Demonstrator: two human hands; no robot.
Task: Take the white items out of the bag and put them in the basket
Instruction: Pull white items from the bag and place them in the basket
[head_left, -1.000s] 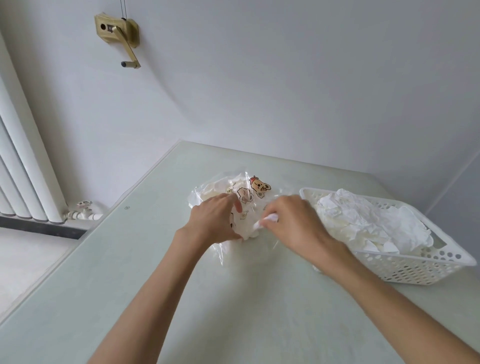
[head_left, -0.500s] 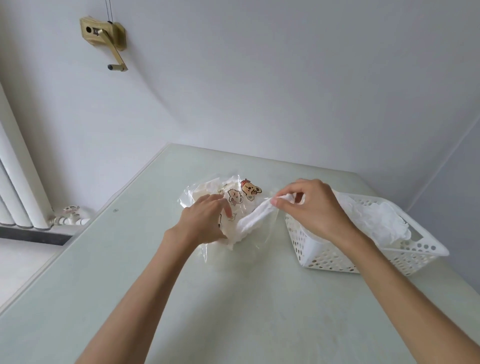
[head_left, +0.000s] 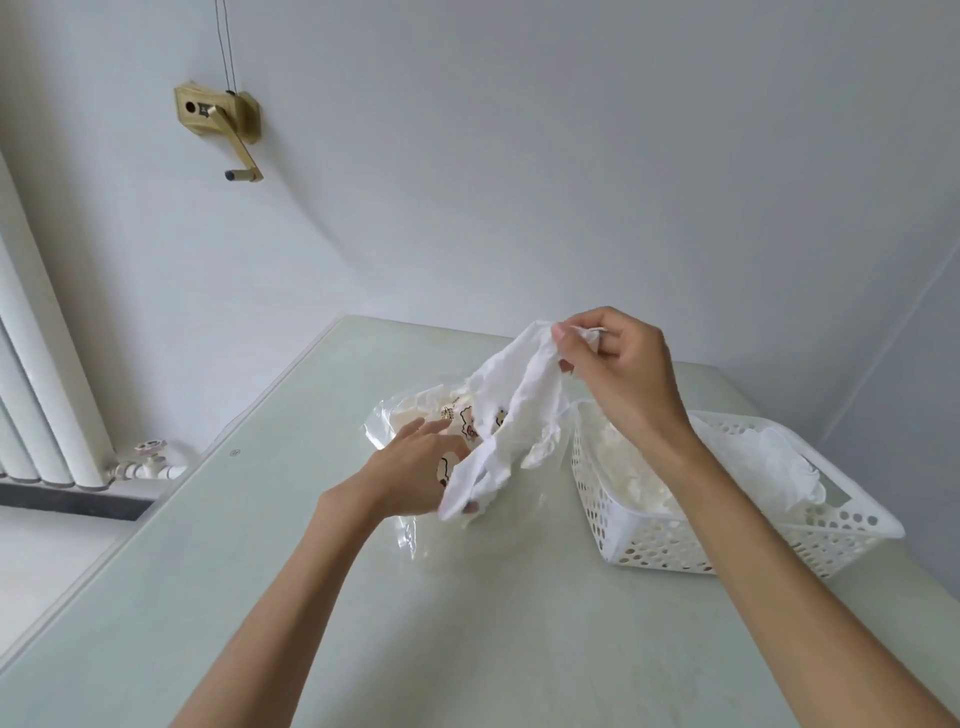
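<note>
A pale green glass-topped table (head_left: 270, 613) fills the lower half of the frame, bearing a clear plastic bag (head_left: 410, 530) printed with cartoon animals near its centre and, just beside it at centre right, a white perforated plastic basket (head_left: 670, 545) heaped with crumpled white items (head_left: 769, 462).

A pale green table (head_left: 218, 597) with a smooth, faintly glossy top fills the lower part of the room, pushed into the corner where two plain white walls (head_left: 519, 156) meet. On the left wall a brass-coloured crank handle (head_left: 221, 122) is mounted, thin cords running up from it. At the far left stands a white column radiator (head_left: 36, 395), its valve (head_left: 149, 460) and pipe low beside the table. Soft, even daylight.
</note>
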